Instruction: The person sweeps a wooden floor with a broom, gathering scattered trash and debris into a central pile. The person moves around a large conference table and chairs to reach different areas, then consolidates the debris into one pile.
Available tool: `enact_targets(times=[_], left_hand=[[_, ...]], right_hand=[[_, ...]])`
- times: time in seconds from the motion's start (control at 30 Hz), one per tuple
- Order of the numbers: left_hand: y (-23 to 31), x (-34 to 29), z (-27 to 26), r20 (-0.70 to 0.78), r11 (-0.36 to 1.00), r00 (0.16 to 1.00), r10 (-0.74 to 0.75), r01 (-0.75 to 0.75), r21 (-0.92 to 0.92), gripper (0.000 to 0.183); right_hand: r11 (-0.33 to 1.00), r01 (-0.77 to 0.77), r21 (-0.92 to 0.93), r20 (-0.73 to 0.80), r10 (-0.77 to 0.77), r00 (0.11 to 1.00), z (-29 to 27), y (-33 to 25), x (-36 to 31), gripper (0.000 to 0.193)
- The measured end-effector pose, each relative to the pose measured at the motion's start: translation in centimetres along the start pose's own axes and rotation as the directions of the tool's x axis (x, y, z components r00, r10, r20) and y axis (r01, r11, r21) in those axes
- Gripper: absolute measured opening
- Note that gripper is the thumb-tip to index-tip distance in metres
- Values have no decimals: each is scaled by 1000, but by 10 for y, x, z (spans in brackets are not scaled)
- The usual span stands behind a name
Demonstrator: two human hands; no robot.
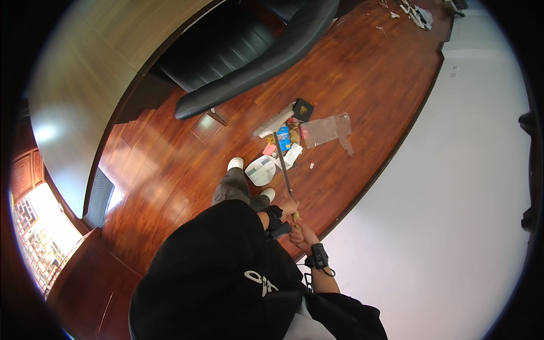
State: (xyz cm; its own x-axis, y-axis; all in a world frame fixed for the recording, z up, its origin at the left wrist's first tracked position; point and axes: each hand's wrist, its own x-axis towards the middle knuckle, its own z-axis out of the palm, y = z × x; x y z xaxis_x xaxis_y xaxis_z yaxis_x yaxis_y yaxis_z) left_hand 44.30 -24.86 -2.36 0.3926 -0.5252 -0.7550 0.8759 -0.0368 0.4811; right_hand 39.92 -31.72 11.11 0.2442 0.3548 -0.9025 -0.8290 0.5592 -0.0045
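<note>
Both my hands are closed round the stick of a broom. My left hand (289, 207) grips it higher up, and my right hand (305, 236) holds it near its upper end, closer to my body. The dark broom handle (283, 164) runs away from me to a pale bristled broom head (275, 122) lying on the floor. Against the bristles sits a heap of litter: a blue packet (284, 137), a black box (303, 110), a clear plastic sheet (327, 131) and a white piece (293, 154). A white rounded flat thing (261, 171) lies between my shoes; its kind is unclear.
A black padded sofa (260, 62) stands ahead to the left on the reddish wood floor (374, 85). A white wall (453, 187) borders the right side. More scraps (418, 17) lie at the far right. A wooden panel (96, 62) curves along the left.
</note>
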Motion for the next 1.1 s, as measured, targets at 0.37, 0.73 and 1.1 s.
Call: enact_targets(times=[0.37, 0.73, 1.1], left_hand=[[-36, -115, 37, 116, 844, 982, -146, 185, -504, 27], [-109, -37, 65, -350, 834, 927, -134, -85, -546, 17], [-80, 23, 161, -163, 813, 971, -173, 48, -581, 16]], right_hand=[[924, -257, -282, -187, 210, 960, -24, 53, -75, 21], [713, -466, -524, -229, 409, 883, -89, 7, -10, 22], [810, -279, -516, -152, 233, 960, -155, -54, -79, 16]])
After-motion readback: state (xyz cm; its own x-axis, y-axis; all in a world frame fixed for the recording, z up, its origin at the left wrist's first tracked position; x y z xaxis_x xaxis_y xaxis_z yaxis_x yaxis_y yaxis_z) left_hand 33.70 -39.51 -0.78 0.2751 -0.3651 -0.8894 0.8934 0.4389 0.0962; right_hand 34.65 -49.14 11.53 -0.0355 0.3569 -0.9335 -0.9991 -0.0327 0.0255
